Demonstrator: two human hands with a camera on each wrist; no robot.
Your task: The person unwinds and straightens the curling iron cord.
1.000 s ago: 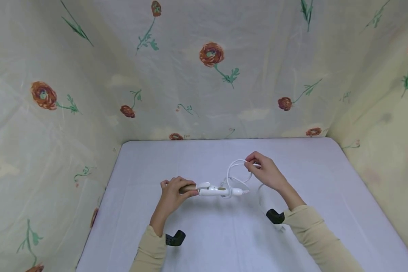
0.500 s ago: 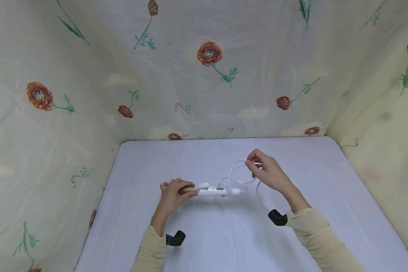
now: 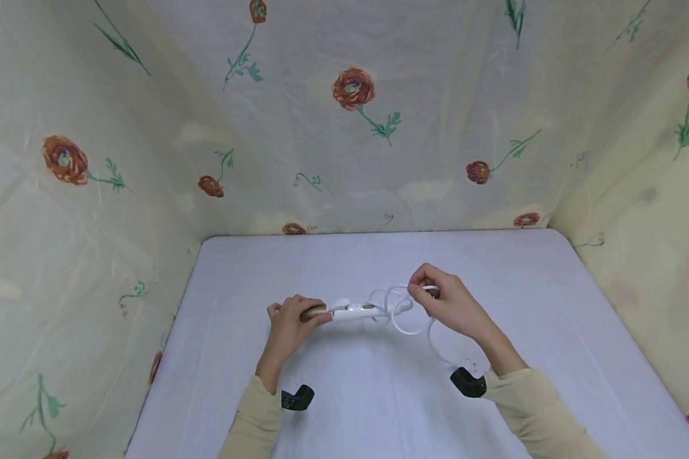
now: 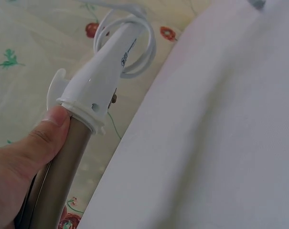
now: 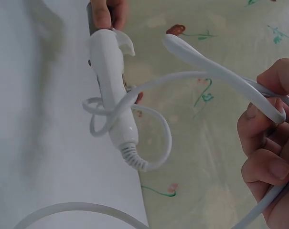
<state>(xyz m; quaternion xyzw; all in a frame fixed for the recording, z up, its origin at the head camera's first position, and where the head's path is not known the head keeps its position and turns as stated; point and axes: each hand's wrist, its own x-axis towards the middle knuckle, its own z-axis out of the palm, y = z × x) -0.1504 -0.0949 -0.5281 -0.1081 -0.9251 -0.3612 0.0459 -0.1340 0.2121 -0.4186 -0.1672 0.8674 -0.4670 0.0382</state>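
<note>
A curling iron (image 3: 353,312) with a white handle and a brownish barrel (image 4: 63,176) is held above the table. My left hand (image 3: 289,325) grips it by the barrel, with the thumb (image 4: 46,136) lying by the base of the white clamp lever (image 5: 126,44). White cord (image 5: 182,75) loops around the handle near its ribbed cord end (image 5: 133,157). My right hand (image 3: 450,303) pinches a bight of this cord between thumb and fingers, to the right of the handle. More cord runs through the curled fingers and hangs down toward the plug (image 3: 471,365).
The white-covered table (image 3: 367,395) lies below both hands. Flower-printed sheeting (image 3: 425,127) surrounds its back and sides. A black wrist camera (image 3: 297,398) sits at the left wrist and another black camera (image 3: 468,382) at the right.
My right hand has come slightly left and down with the cord, whose loops now hang lower around the handle's end. The left hand keeps its grip on the barrel, a little higher.
</note>
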